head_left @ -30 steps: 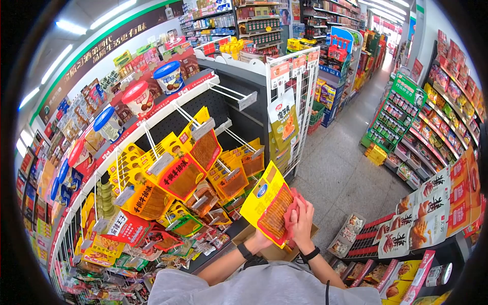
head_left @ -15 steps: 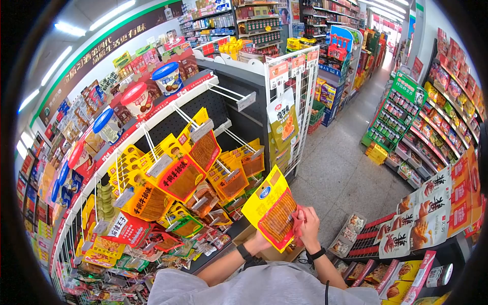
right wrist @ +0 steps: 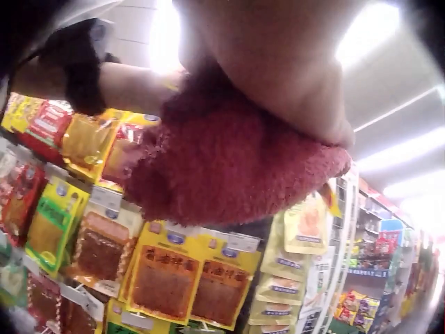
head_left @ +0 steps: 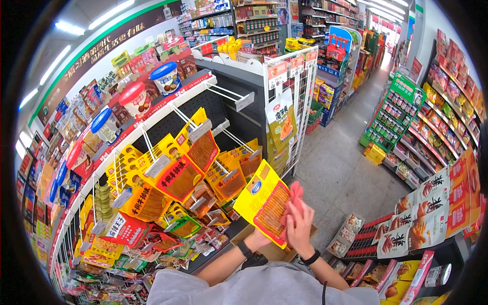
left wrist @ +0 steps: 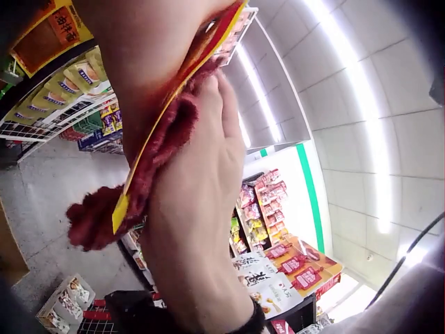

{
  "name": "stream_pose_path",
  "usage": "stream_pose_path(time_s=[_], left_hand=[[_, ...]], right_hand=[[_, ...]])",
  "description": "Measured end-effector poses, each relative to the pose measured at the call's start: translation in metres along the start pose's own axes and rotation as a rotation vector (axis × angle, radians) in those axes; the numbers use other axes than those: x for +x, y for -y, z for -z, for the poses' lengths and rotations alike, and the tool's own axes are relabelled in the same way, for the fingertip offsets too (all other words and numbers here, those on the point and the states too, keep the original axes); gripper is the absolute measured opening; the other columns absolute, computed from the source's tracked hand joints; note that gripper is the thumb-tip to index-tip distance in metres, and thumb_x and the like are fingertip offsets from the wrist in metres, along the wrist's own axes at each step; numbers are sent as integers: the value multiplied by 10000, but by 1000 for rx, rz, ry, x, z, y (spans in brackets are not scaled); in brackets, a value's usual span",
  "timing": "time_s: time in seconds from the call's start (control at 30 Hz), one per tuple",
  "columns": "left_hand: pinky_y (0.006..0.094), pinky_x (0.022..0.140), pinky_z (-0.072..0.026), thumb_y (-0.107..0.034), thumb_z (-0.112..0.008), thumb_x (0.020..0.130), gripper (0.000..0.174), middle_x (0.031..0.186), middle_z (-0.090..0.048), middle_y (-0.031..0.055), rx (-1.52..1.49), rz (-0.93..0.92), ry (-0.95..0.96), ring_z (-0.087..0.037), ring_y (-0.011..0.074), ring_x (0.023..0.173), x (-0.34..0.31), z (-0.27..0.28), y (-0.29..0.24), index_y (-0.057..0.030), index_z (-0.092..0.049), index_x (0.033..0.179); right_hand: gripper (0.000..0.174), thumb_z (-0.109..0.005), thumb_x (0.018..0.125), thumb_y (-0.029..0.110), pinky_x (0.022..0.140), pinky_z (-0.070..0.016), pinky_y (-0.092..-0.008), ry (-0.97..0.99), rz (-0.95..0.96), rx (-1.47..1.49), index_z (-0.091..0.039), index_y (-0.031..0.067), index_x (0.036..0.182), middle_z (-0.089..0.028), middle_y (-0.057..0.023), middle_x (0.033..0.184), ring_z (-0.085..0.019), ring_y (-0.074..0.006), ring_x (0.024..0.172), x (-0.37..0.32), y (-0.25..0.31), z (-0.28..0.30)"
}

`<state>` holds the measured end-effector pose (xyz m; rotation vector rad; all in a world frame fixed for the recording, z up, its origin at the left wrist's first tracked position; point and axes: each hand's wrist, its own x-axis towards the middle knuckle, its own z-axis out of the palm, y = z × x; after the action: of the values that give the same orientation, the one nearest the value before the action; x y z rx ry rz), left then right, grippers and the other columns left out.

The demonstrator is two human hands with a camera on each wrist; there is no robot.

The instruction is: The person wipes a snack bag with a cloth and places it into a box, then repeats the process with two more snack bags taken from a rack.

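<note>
A yellow snack packet (head_left: 249,206), its red-edged window showing brown ridged food, is tilted up in front of the person's chest. The left hand (head_left: 259,241) holds it by the lower left edge, fingers mostly hidden behind it. Against the packet's right side, the right hand (head_left: 301,227) grips a fuzzy red cloth (head_left: 295,192) and presses it on the front. From the left wrist, the packet appears edge-on, with the cloth (left wrist: 97,217) bunched between it and the right hand (left wrist: 198,181). The cloth (right wrist: 222,167) fills the middle of the right wrist view, under the hand.
Yellow and red snack packets (head_left: 180,175) hang from hooks on the rack at left, with plastic tubs (head_left: 136,99) along its top. A white wire grid (head_left: 303,76) stands at the rack's end. An open cardboard box (head_left: 274,253) is below the hands. White pouches (head_left: 394,240) hang at right.
The packet has shifted slightly left and leans more. The right hand, lower on the packet's right edge half a second ago, has moved up with the cloth, which now sticks up above the fingers.
</note>
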<state>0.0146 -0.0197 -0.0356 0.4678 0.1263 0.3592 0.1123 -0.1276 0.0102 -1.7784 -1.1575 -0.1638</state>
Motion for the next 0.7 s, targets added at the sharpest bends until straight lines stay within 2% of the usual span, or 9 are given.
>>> stream_pose_path(time_s=[0.03,0.07,0.1,0.17,0.27,0.43,0.5,0.6,0.7], left_hand=[[447,1197,-304,-574,-318,1032,666,1578,-373,73,29,-34,23,-401,254,1424,7,-9,-3,-164,-317,1556],[440,1197,-304,-561,-313,1038,649,1587,-357,67,59,-40,-42,-388,250,1431,4,-14,-3,-176,-309,1560],[434,1197,-303,-548,-308,1043,633,1595,-341,62,89,-45,-108,-375,245,1439,0,-19,-3,-188,-301,1564],[434,1197,-302,-546,-308,1044,631,1597,-337,60,48,-47,-106,-371,245,1441,-1,-14,-2,-191,-296,1566],[435,1198,-301,-543,-306,1046,628,1600,-331,58,-17,-32,-114,-365,244,1445,-5,0,4,-195,-289,1569],[437,1193,-310,-533,-314,1048,621,1592,-346,58,27,-54,-67,-374,241,1440,-2,10,4,-193,-294,1567],[444,1196,-303,-532,-310,1049,621,1597,-338,59,19,-50,-5,-367,242,1444,-5,7,-4,-194,-286,1570],[441,1183,-327,-525,-336,1043,608,1569,-392,47,-34,-69,-124,-405,241,1421,-5,28,1,-191,-337,1551],[437,1178,-334,-535,-335,1043,613,1565,-396,37,-37,-85,-104,-402,238,1421,-6,24,5,-192,-338,1551]], right_hand=[[395,-601,901,156,1070,-348,-501,19,51,-41,-640,112,1292,-493,-182,1397,-447,-386,1262,-8,6,-5],[409,-602,901,166,1082,-332,-511,40,103,-82,-636,119,1306,-477,-180,1426,-432,-386,1284,-15,12,-10],[419,-601,902,181,1090,-322,-516,80,125,-36,-631,125,1316,-465,-178,1442,-419,-386,1302,-22,19,-12],[439,-598,905,212,1105,-301,-526,156,173,58,-620,138,1337,-442,-173,1473,-391,-388,1338,-29,33,-12],[434,-577,919,238,1117,-296,-524,257,273,82,-617,138,1340,-436,-181,1478,-375,-397,1358,-18,12,-16],[457,-506,957,199,1143,-268,-542,150,86,110,-530,85,1398,-370,-212,1513,-336,-438,1375,16,-15,-21],[463,-509,951,198,1143,-270,-543,139,104,63,-531,83,1398,-367,-210,1515,-332,-435,1379,10,-5,-22],[470,-524,936,205,1143,-270,-546,188,199,20,-540,92,1392,-373,-212,1510,-324,-431,1390,-6,20,-27],[480,-536,934,212,1149,-265,-540,260,271,46,-531,99,1401,-387,-215,1499,-335,-433,1390,-5,24,-27]])
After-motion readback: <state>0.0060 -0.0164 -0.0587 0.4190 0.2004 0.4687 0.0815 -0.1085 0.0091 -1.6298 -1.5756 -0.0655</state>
